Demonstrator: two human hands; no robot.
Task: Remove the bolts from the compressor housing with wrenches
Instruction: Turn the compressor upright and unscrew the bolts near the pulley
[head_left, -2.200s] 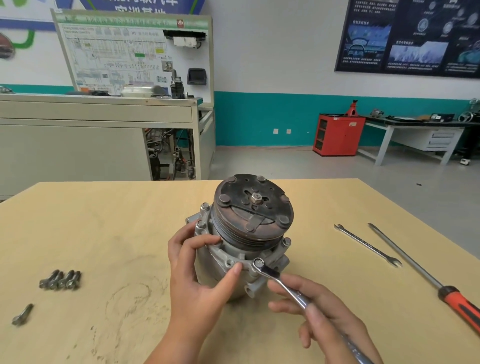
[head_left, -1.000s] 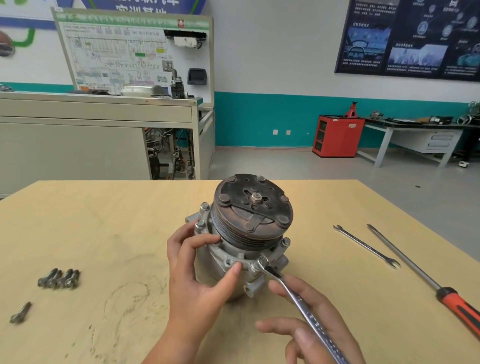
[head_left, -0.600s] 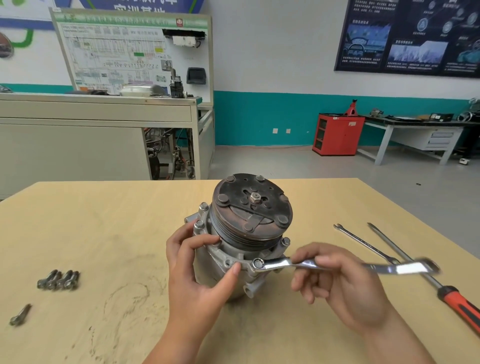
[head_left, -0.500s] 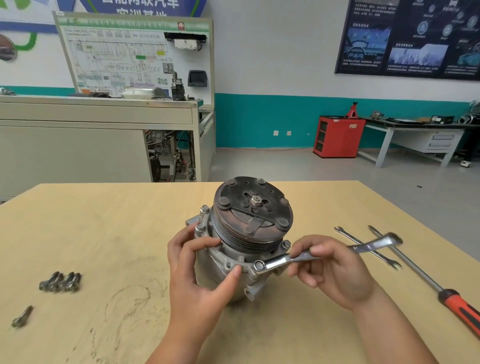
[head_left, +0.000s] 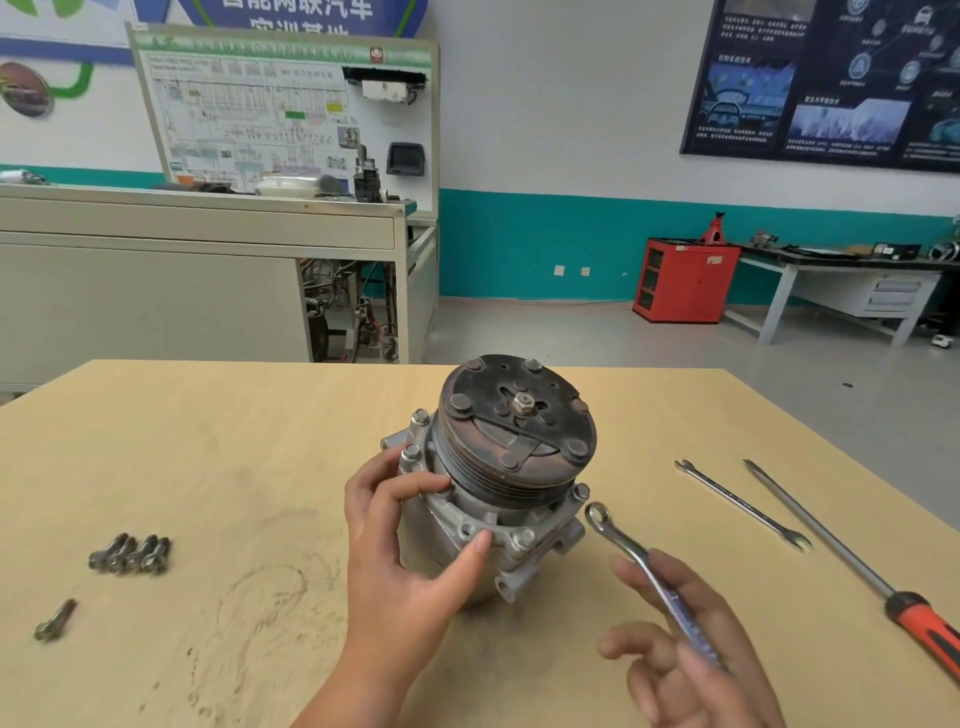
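wrench (head_left: 618, 540): ring end lifted off the front bolt (head_left: 522, 537), now beside the housing
right hand (head_left: 685, 649): drawn back toward the bench's near edge

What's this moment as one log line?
left hand: holds compressor housing | right hand: holds wrench, ring clear of front bolt | loose bolts: table

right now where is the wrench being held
In the head view the wrench is right of centre, gripped by the right hand, its ring end just right of the compressor housing, touching no bolt.
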